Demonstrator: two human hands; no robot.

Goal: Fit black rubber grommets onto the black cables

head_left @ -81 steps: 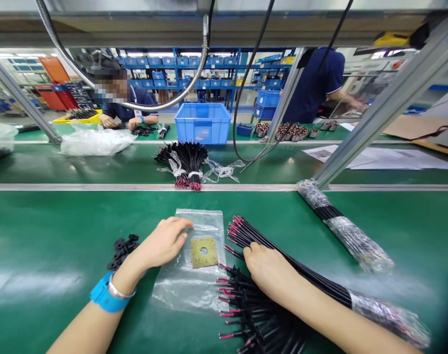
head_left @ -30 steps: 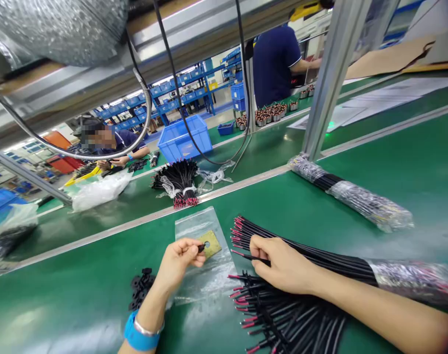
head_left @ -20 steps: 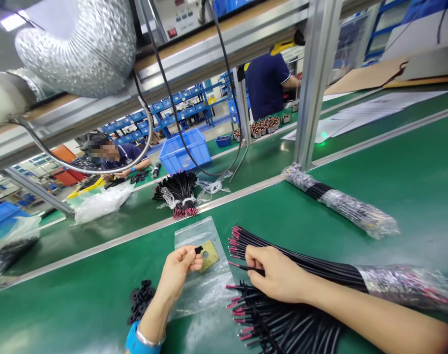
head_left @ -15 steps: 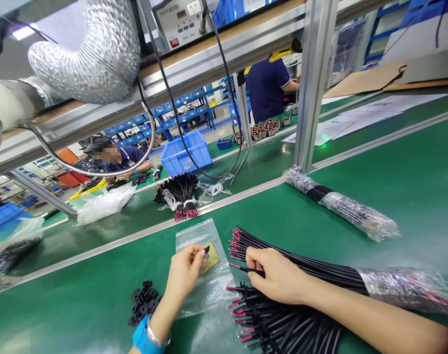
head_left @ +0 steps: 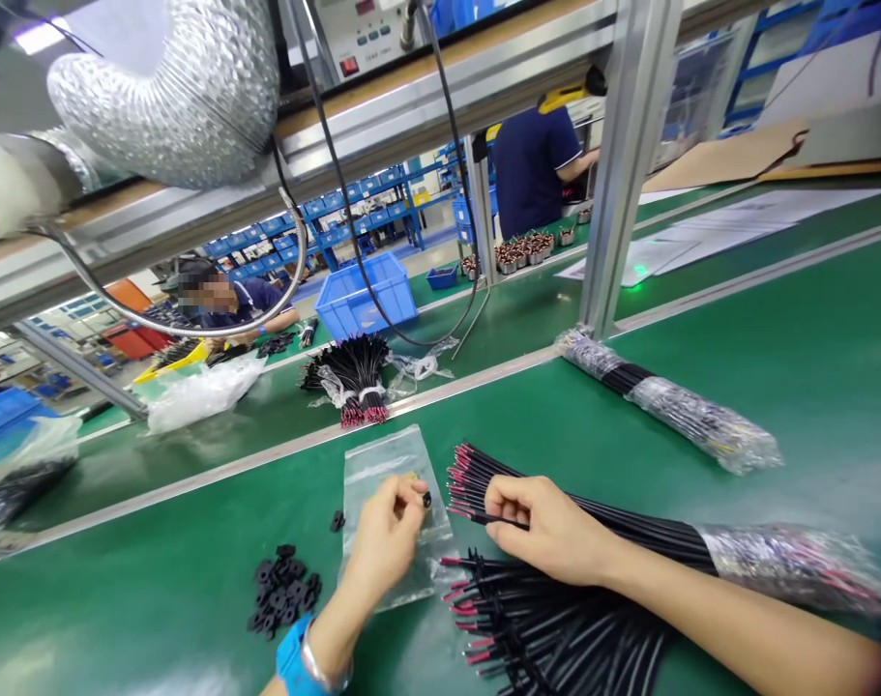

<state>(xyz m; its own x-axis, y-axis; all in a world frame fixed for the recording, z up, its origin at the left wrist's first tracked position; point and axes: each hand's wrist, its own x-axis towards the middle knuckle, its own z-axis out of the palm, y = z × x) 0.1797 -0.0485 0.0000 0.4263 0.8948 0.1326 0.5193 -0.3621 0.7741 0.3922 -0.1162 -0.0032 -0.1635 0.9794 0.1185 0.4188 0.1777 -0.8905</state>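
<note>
My left hand (head_left: 391, 527) pinches a small black part (head_left: 426, 500) above a clear plastic bag (head_left: 382, 464) lying on the green table. Between finger and thumb, my right hand (head_left: 542, 530) grips a black cable with a red tip, over the upper bundle of black cables (head_left: 629, 527). A lower fan of black cables (head_left: 571, 628) spreads below my right wrist, its red ends pointing left. A pile of small black parts (head_left: 284, 590) sits left of my left wrist, and a single black part (head_left: 337, 521) lies beside the bag's left edge.
A plastic-wrapped bundle (head_left: 701, 422) rests at the right, near a metal post (head_left: 621, 174). Beyond the rail are a tied cable bundle (head_left: 360, 377) and a blue crate (head_left: 366, 298). A silver duct (head_left: 186, 97) hangs upper left. Two people work across the tables.
My left hand has moved slightly right, towards the cable ends, with the small black part. My right hand has stayed nearly in place. The single part beside the bag has come into view.
</note>
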